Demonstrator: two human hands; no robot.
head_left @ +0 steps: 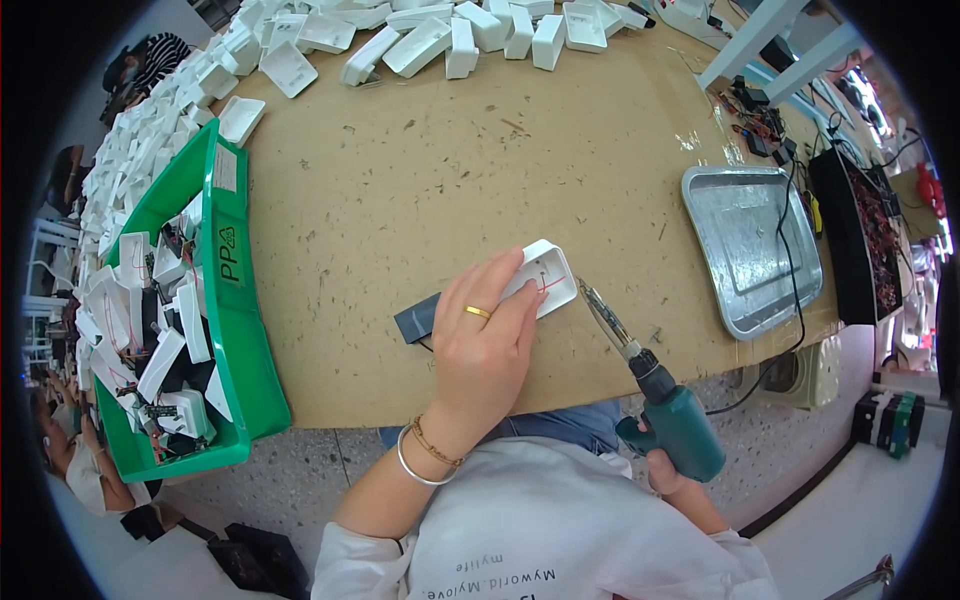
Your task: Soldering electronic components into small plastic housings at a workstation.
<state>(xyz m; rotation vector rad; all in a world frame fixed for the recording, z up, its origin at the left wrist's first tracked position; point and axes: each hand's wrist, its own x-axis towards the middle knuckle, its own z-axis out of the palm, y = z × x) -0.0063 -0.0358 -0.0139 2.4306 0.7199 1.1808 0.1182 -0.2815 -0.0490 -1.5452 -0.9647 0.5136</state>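
My left hand (480, 345) is closed over a small white plastic case (556, 265) on the table, its fingertips at the case's open top. A thin red wire (551, 286) shows inside. A dark grey flat panel (417, 318) sticks out from beneath the hand on its left; whether it joins the case is hidden. In my right hand (662, 472), largely covered by the tool, is a teal soldering gun (684, 432). Its metal tip points up and left, close to the case's right end; I cannot tell whether they touch.
A green bin (232, 290) of white cases with wires and circuit boards stands left. White cases (420, 48) line the far edge. To the right are a metal tray (745, 260), crossed by a black cord (797, 290), and a black box (860, 240) of small reddish parts.
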